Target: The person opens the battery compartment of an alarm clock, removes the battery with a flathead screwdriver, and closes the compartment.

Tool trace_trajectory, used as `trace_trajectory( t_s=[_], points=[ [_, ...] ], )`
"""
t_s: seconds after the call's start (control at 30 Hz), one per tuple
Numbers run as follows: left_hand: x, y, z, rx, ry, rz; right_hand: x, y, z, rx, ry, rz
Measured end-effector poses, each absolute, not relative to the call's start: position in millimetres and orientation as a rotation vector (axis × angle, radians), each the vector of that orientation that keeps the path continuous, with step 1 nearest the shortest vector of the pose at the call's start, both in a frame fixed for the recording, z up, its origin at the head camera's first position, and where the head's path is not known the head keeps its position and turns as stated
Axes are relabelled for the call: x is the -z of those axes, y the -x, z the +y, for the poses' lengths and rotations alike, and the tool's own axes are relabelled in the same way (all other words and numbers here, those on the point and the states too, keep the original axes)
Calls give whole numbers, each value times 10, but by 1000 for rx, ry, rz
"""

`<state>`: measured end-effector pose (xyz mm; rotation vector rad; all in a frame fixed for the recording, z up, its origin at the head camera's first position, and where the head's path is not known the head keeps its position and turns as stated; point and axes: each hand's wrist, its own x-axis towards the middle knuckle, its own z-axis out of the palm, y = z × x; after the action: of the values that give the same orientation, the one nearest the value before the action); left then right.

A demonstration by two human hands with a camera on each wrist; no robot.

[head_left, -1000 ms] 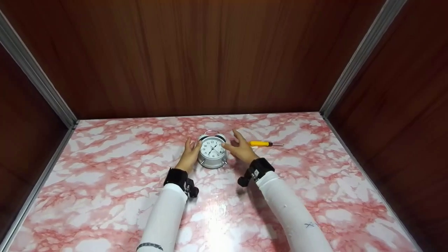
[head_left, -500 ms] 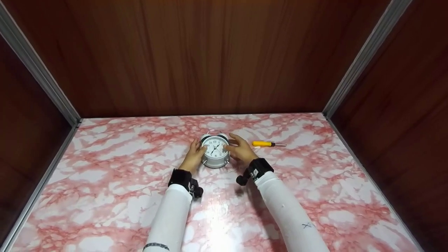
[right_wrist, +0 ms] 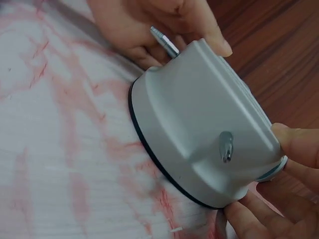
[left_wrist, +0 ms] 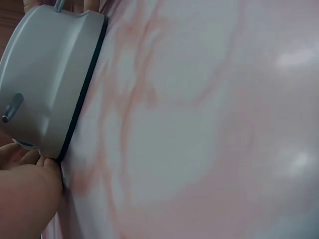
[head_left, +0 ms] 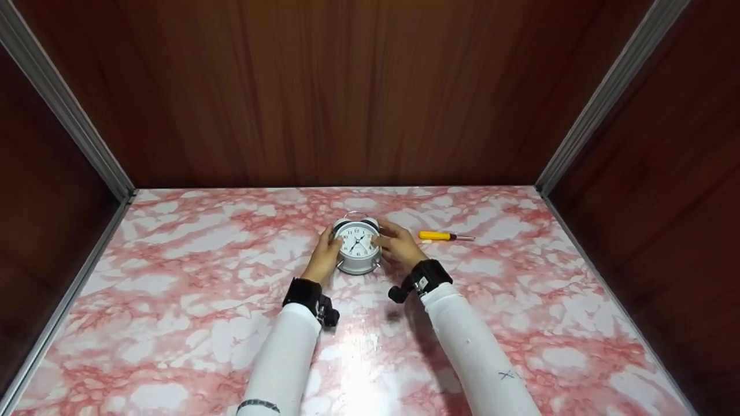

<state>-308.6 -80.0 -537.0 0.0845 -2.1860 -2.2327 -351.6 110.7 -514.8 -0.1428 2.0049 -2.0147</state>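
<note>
A white twin-bell alarm clock lies on its back on the marbled table, dial facing up and bells away from me. Its two metal legs, one leg pointing out, stick out on the near side. My left hand grips the clock's left side, thumb over the dial's edge. On the right side my right hand holds it likewise, thumb on the front rim and other fingers low by the back rim. In the left wrist view the black back rim sits close to the tabletop.
A screwdriver with a yellow handle lies right of my right hand, its shaft pointing right. Dark wood panels with grey metal corner posts enclose the table at the back and sides.
Both hands have closed in on the clock from either side, their fingers going from spread to gripping it. The view has shifted slightly. The screwdriver stays on the table.
</note>
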Motion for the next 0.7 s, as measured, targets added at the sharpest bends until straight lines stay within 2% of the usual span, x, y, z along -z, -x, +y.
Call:
trace_trajectory(
  t_s=[0.2, 0.7],
  points=[
    [5381, 3115, -817, 2188, -78, -2206, 5142, 3512, 1082, 2022, 125, 1996],
    [5296, 3152, -845, 2533, -189, -1857, 5153, 3484, 1061, 2063, 83, 1969]
  ],
)
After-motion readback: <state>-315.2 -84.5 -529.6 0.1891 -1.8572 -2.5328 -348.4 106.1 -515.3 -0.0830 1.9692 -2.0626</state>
